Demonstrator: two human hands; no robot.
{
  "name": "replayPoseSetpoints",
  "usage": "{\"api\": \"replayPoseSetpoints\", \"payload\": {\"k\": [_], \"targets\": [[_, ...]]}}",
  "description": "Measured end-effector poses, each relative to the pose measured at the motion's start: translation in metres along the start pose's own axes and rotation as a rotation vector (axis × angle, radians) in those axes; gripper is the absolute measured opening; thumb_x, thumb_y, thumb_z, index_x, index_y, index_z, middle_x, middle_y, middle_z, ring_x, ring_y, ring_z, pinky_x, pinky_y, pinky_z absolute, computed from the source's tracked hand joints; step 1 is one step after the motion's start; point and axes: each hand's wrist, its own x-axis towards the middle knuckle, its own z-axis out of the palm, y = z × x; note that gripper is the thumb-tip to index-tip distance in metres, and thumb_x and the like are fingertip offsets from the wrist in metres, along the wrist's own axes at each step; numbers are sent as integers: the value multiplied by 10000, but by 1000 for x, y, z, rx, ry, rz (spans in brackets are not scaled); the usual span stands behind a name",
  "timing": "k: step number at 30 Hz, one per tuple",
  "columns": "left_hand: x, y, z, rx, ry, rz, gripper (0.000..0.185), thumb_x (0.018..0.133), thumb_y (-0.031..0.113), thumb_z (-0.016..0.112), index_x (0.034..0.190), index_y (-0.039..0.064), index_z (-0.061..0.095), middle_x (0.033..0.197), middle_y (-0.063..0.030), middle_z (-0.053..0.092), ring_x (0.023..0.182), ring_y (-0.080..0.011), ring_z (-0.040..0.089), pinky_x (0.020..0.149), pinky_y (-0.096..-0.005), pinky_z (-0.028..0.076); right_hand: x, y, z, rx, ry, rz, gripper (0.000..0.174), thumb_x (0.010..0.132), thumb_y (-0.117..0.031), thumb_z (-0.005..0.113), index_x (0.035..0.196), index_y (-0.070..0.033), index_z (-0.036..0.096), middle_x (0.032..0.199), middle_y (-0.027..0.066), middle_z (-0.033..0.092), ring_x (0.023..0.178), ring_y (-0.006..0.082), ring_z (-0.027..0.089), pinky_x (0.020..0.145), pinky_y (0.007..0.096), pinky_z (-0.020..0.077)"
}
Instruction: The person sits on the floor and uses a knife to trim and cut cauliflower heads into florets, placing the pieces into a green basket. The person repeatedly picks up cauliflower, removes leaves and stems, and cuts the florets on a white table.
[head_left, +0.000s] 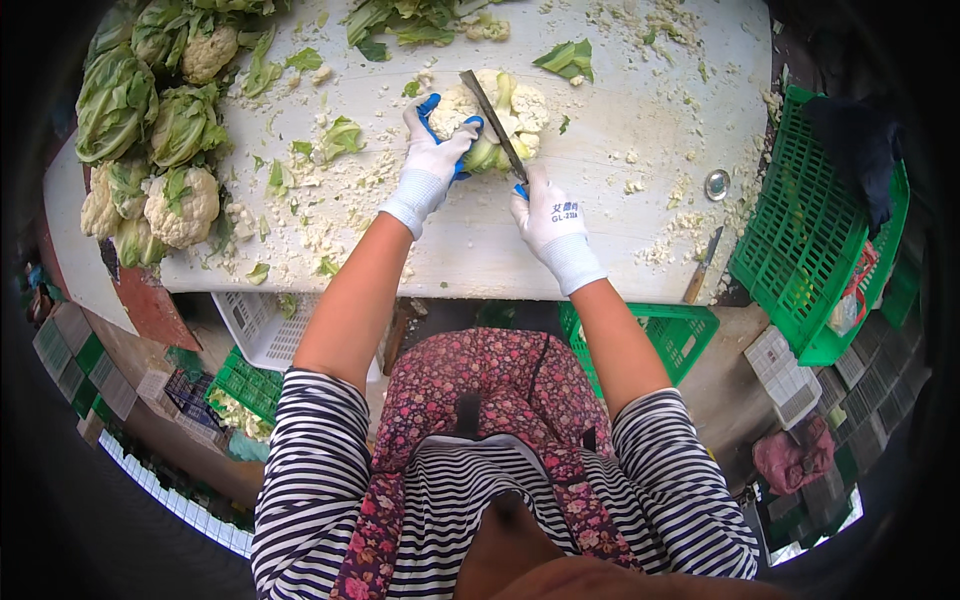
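Observation:
My right hand, in a white and blue work glove, is closed around the handle end of a long dark-bladed knife. The blade slants up and left across a cauliflower head with pale green stalks, near the middle of the white tabletop. Gloved the same way, my left hand grips the left side of that cauliflower, thumb and fingers spread around it. The knife's handle is mostly hidden in my right hand. How deep the blade sits cannot be told.
Untrimmed cauliflowers are heaped at the table's left. A second knife with a wooden handle and a round metal object lie at the right. Green crates stand beyond the right edge. Leaves and crumbs litter the tabletop.

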Motion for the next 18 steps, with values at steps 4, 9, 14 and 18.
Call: {"api": "replayPoseSetpoints", "payload": {"k": [4, 9, 14, 18], "targets": [[14, -14, -2, 172, 41, 133, 729, 841, -89, 627, 1422, 169, 271, 1274, -85, 484, 1033, -164, 619, 843, -294, 553, 18, -15, -5, 249, 4, 228, 354, 948, -291, 542, 1206, -61, 470, 902, 192, 671, 764, 352, 671, 705, 472, 538], [11, -8, -48, -123, -170, -14, 695, 937, 74, 570, 1523, 196, 218, 1355, -86, 461, 1169, -201, 546, 965, -355, 509, 17, 24, -17, 898, 161, 435, 312, 963, -254, 517, 1193, -51, 463, 718, 35, 514, 508, 136, 517, 427, 311, 455], [56, 66, -69, 704, 14, 495, 980, 808, 500, 747, 1571, 233, 194, 1583, -218, 255, 1327, -369, 456, 1067, -407, 416, -3, 72, -34, 766, 439, 374, 332, 964, -191, 530, 1244, -21, 480, 700, 30, 530, 491, 100, 503, 418, 281, 429], [126, 162, -63, 867, 311, 843, 1078, 704, 566, 808, 1556, 221, 245, 1584, -255, 210, 1444, -400, 305, 1130, -428, 367, 45, 47, -67, 523, 439, 228, 309, 932, -200, 558, 1189, -31, 540, 717, 107, 626, 594, 208, 623, 570, 372, 484]]}}
